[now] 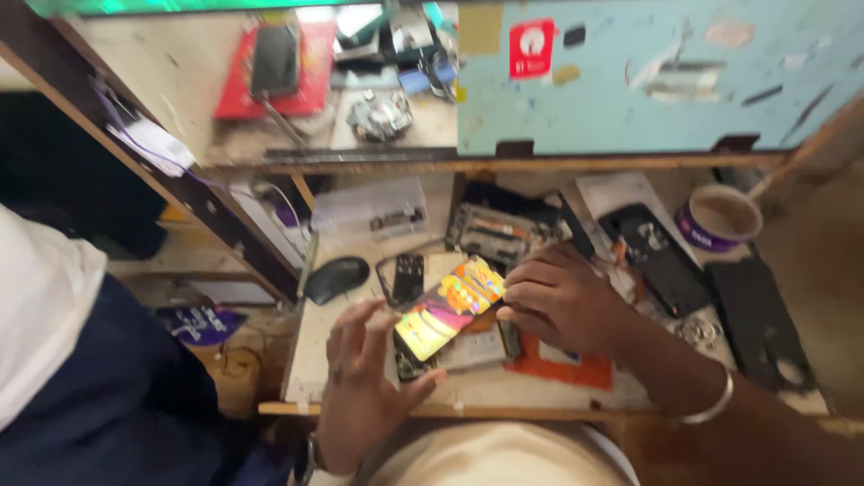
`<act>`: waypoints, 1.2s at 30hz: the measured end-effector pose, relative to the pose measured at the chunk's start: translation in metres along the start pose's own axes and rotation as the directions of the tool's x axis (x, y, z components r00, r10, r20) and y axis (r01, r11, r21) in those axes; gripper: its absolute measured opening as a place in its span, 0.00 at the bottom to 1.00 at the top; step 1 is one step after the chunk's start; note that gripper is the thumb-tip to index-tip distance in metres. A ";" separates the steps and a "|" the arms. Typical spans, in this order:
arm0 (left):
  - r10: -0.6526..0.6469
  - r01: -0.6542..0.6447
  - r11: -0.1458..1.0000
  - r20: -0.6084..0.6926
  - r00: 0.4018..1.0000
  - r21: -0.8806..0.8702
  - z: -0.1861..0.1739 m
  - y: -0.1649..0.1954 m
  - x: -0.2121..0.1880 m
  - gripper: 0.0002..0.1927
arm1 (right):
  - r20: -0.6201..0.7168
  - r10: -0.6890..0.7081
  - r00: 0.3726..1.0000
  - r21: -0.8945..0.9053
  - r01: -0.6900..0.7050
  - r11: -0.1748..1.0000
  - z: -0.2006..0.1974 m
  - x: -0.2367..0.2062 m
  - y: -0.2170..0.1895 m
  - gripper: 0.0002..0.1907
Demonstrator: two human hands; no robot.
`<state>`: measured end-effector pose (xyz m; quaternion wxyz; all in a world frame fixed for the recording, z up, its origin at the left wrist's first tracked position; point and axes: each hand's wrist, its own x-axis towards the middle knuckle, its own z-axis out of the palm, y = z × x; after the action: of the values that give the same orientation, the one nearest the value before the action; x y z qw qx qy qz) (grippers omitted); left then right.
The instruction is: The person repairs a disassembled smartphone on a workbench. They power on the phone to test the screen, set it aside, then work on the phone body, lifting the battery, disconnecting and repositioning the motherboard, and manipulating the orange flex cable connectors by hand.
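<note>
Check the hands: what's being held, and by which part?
A smartphone with a lit, colourful screen is held between both hands: the left hand at its lower end, the right hand at its upper end. The exact finger contact is blurred.

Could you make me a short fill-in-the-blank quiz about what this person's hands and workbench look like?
1. Both hands grip a phone whose lit screen shows bright ____ colours.
2. The right hand wears a silver ____ on its wrist.
3. Left of the phone lies a black computer ____ on the table.
4. Near the table's far right stands a purple-banded ____ holding a pale drink.

Missing words: orange and yellow; bangle; mouse; cup
</note>
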<state>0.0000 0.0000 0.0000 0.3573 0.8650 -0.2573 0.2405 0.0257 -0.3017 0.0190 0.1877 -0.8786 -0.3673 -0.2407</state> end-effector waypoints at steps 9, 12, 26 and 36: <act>0.009 -0.009 1.000 0.030 1.000 0.001 0.069 -0.062 -0.027 0.41 | -0.188 -0.133 0.973 -0.735 -0.050 0.676 0.025 -0.005 0.064 0.35; 0.042 -0.042 0.999 -0.035 0.999 -0.001 0.067 -0.058 -0.031 0.41 | -0.177 -0.148 0.973 -0.793 -0.052 0.607 0.008 0.021 0.067 0.36; 0.015 -0.015 1.000 -0.013 1.000 -0.010 0.051 -0.054 0.027 0.41 | -0.078 0.563 0.823 0.925 -0.150 0.348 -0.011 0.038 0.103 0.13; 0.001 -0.001 1.000 0.044 0.999 -0.006 0.120 -0.129 0.041 0.41 | 0.004 0.121 0.993 0.112 -0.121 0.986 0.094 0.035 0.147 0.09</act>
<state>0.1383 -0.0211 -0.1150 0.3542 0.8689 -0.2663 0.2207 0.1816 -0.3314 -0.0604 0.2514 -0.8870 -0.3258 -0.2093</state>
